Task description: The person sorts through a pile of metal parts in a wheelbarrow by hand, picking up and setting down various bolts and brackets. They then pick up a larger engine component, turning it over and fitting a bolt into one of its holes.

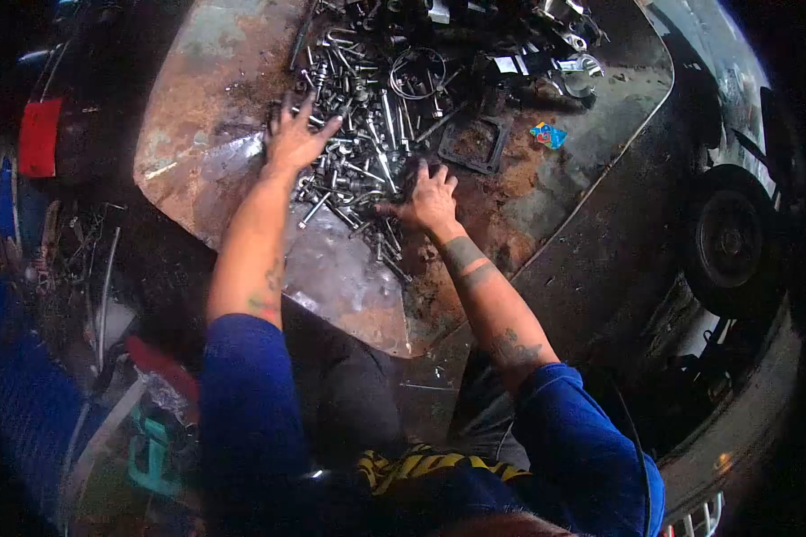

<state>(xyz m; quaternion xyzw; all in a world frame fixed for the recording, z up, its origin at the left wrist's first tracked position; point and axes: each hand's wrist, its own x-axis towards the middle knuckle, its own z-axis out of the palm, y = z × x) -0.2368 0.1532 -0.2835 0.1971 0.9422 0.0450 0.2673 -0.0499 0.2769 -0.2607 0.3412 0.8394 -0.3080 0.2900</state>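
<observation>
Reaching with both arms over the sheet [340, 268]. Facing a messy heap of bolts [358, 166] on it, mostly between the hands and running on past the fingertips. Spreading the fingers of the left hand [294, 145] wide and open over the left edge of the heap, and pointing its thumb in over the bolts. Resting the right hand [433, 201] low by the right edge, also with open fingers, and poking its thumb left to the near bolts. Gripping nothing that shows in either hand, but maybe touching some bolts under the dark, blurry fingertips.

Having a long bolt [385, 170] just left of the right fingers, nearer to the right hand than to the left. Seeing it point mostly away from the body, with its far end leaning a bit left, not lying straight across from hand to hand. Passing the square frame [468, 165] just beyond the right hand, with the ring [392, 76] farther up and the packet [548, 135] off right.
</observation>
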